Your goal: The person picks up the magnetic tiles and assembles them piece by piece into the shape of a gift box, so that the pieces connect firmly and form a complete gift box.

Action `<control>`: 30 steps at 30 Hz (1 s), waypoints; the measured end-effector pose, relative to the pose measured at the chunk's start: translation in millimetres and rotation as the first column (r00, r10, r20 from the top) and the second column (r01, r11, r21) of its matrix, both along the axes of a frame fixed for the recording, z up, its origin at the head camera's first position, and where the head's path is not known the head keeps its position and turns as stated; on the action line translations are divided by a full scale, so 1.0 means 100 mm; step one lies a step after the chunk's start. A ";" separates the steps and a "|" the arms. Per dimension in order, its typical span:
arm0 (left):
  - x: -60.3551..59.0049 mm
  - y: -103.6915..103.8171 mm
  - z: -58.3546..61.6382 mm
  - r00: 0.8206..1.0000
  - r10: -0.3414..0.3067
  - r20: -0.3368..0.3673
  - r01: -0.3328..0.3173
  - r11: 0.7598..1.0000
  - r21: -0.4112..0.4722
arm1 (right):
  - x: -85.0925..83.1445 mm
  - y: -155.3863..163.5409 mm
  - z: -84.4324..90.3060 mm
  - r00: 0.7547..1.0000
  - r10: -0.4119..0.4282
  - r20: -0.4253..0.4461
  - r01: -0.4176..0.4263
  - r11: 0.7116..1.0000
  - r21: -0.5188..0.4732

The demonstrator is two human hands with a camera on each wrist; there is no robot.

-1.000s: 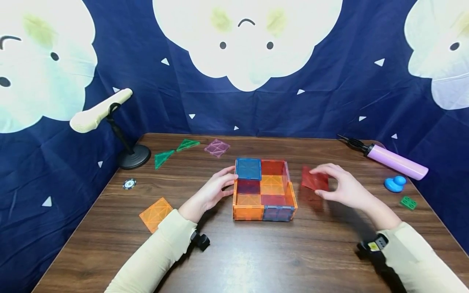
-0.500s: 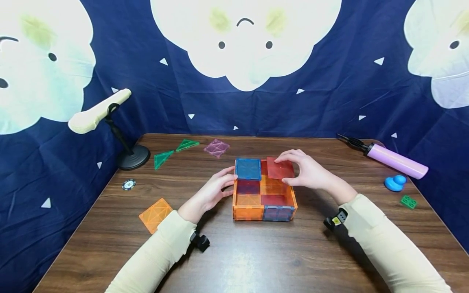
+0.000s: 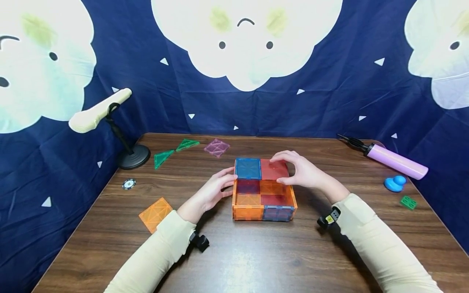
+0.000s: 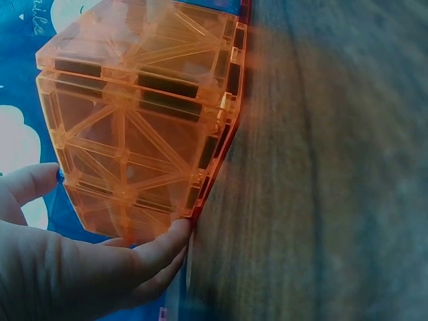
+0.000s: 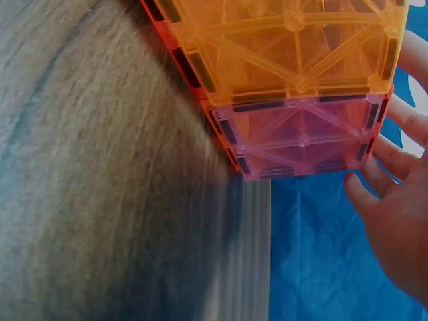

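A low box of translucent magnetic tiles (image 3: 248,213) stands on the table, its walls orange, blue and purple. A blue square tile (image 3: 248,168) covers the back left of its top. Beside that, a red square magnetic tile (image 3: 270,172) lies level over the back right, pinched by my right hand (image 3: 305,173) between thumb and fingers. My left hand (image 3: 214,190) holds the box at its left side, one fingertip up at the blue tile's edge. In the left wrist view its fingers (image 4: 157,257) touch the orange wall. The front half of the box is uncovered.
Left on the table (image 3: 234,260) lie an orange square tile (image 3: 155,215), a poker chip (image 3: 129,184), green triangle tiles (image 3: 163,158) and a purple tile (image 3: 217,147). A black stand (image 3: 134,157) is behind. A purple pump (image 3: 397,161), blue object (image 3: 395,184) and green brick (image 3: 408,202) lie right.
My right hand has carried the red tile leftward from beside the box and laid it over the back right, against the blue tile. My left hand has stayed at the box's left side.
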State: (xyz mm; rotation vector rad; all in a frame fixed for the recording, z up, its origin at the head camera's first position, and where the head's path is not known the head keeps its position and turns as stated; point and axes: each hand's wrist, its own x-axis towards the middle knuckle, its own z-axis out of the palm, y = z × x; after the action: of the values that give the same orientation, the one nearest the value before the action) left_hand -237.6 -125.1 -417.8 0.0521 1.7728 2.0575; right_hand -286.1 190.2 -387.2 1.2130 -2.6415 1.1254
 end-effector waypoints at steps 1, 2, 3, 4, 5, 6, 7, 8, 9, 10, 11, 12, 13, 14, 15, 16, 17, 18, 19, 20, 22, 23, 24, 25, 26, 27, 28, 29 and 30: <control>0.02 -0.01 0.00 1.000 0.002 -0.001 -0.002 1.000 -0.007 | 0.00 0.01 -0.02 1.000 0.000 0.021 0.000 1.000 -0.014; 0.04 -0.03 0.00 1.000 0.001 -0.004 -0.001 1.000 -0.014 | -0.01 0.03 -0.04 0.999 0.000 0.054 0.002 1.000 -0.031; 0.07 -0.05 0.01 1.000 0.004 -0.006 -0.004 1.000 -0.025 | -0.01 0.04 -0.06 0.996 0.000 0.091 0.005 0.999 -0.050; 0.11 -0.07 0.01 1.000 0.005 -0.012 -0.005 0.999 -0.037 | -0.01 0.06 -0.08 0.991 0.001 0.134 0.008 0.998 -0.070; 0.15 -0.11 0.01 1.000 0.001 -0.022 -0.002 0.999 -0.051 | -0.01 0.08 -0.10 0.983 0.009 0.185 0.009 0.995 -0.097; 0.20 -0.15 0.02 0.999 -0.003 -0.036 0.001 0.997 -0.072 | -0.01 0.09 -0.12 0.972 0.015 0.235 0.015 0.992 -0.124; 0.25 -0.19 0.02 0.998 -0.008 -0.055 0.002 0.995 -0.100 | -0.01 0.11 -0.14 0.959 0.020 0.281 0.024 0.988 -0.152; 0.30 -0.23 0.03 0.997 -0.017 -0.079 0.006 0.990 -0.138 | -0.01 0.13 -0.17 0.947 0.024 0.319 0.034 0.984 -0.175; 0.35 -0.28 0.05 0.992 -0.029 -0.119 0.005 0.981 -0.196 | 0.00 0.14 -0.19 0.936 0.027 0.351 0.044 0.980 -0.194; 0.41 -0.33 0.07 0.985 -0.043 -0.169 -0.004 0.962 -0.271 | 0.00 0.16 -0.21 0.925 0.031 0.379 0.055 0.976 -0.213; 0.48 -0.38 0.09 0.973 -0.065 -0.220 -0.019 0.932 -0.362 | 0.00 0.17 -0.23 0.916 0.034 0.400 0.064 0.971 -0.229; 0.54 -0.43 0.12 0.957 -0.094 -0.274 -0.045 0.886 -0.461 | 0.01 0.18 -0.24 0.911 0.033 0.411 0.072 0.969 -0.237; 0.61 -0.48 0.15 0.939 -0.129 -0.319 -0.077 0.826 -0.559 | 0.01 0.19 -0.26 0.905 0.033 0.424 0.081 0.966 -0.246; 0.69 -0.53 0.18 0.919 -0.170 -0.354 -0.112 0.750 -0.652 | 0.02 0.20 -0.27 0.900 0.034 0.435 0.087 0.963 -0.255; 0.76 -0.58 0.21 0.902 -0.211 -0.376 -0.152 0.661 -0.735 | 0.02 0.21 -0.28 0.896 0.039 0.443 0.088 0.961 -0.263; 0.83 -0.63 0.24 0.892 -0.249 -0.377 -0.182 0.566 -0.804 | 0.03 0.21 -0.29 0.892 0.039 0.450 0.095 0.958 -0.271; 0.90 -0.68 0.26 0.886 -0.286 -0.366 -0.201 0.474 -0.857 | 0.03 0.21 -0.30 0.890 0.039 0.454 0.100 0.956 -0.277; 0.96 -0.73 0.28 0.885 -0.313 -0.345 -0.214 0.385 -0.898 | 0.03 0.21 -0.31 0.888 0.039 0.458 0.105 0.953 -0.285; 1.01 -0.78 0.29 0.891 -0.330 -0.310 -0.213 0.299 -0.930 | 0.04 0.21 -0.31 0.885 0.038 0.464 0.111 0.950 -0.291; 1.05 -0.82 0.30 0.898 -0.342 -0.278 -0.211 0.219 -0.953 | 0.04 0.21 -0.32 0.883 0.040 0.467 0.114 0.948 -0.297; 1.10 -0.89 0.30 0.913 -0.349 -0.211 -0.189 0.097 -0.977 | 0.04 0.22 -0.33 0.878 0.038 0.477 0.126 0.944 -0.306; 1.11 -0.92 0.29 0.916 -0.352 -0.190 -0.180 0.063 -0.982 | 0.03 0.22 -0.33 0.876 0.040 0.481 0.127 0.942 -0.311; 1.11 -0.94 0.28 0.916 -0.359 -0.177 -0.173 0.044 -0.984 | 0.04 0.22 -0.33 0.873 0.044 0.485 0.128 0.940 -0.316; 1.11 -0.95 0.27 0.910 -0.374 -0.178 -0.178 0.034 -0.983 | 0.03 0.22 -0.34 0.870 0.046 0.491 0.131 0.939 -0.319; 1.10 -0.96 0.25 0.898 -0.398 -0.190 -0.192 0.036 -0.981 | 0.03 0.22 -0.34 0.867 0.048 0.496 0.133 0.937 -0.323; 1.08 -0.96 0.23 0.882 -0.426 -0.204 -0.204 0.047 -0.978 | 0.03 0.22 -0.34 0.865 0.052 0.500 0.132 0.936 -0.326; 1.07 -0.96 0.21 0.858 -0.460 -0.228 -0.224 0.065 -0.973 | 0.03 0.22 -0.35 0.862 0.052 0.504 0.134 0.936 -0.325; 1.04 -0.96 0.19 0.830 -0.497 -0.253 -0.242 0.087 -0.966 | 0.03 0.22 -0.36 0.860 0.057 0.506 0.131 0.935 -0.328; 1.01 -0.95 0.17 0.799 -0.534 -0.276 -0.259 0.109 -0.960 | 0.03 0.22 -0.36 0.858 0.061 0.509 0.130 0.935 -0.330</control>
State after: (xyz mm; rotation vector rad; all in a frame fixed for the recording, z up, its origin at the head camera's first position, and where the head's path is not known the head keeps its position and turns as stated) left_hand -136.1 -220.1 -401.2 0.4915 3.0184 0.1732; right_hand -282.8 212.5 -423.5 0.8797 -2.5802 2.0589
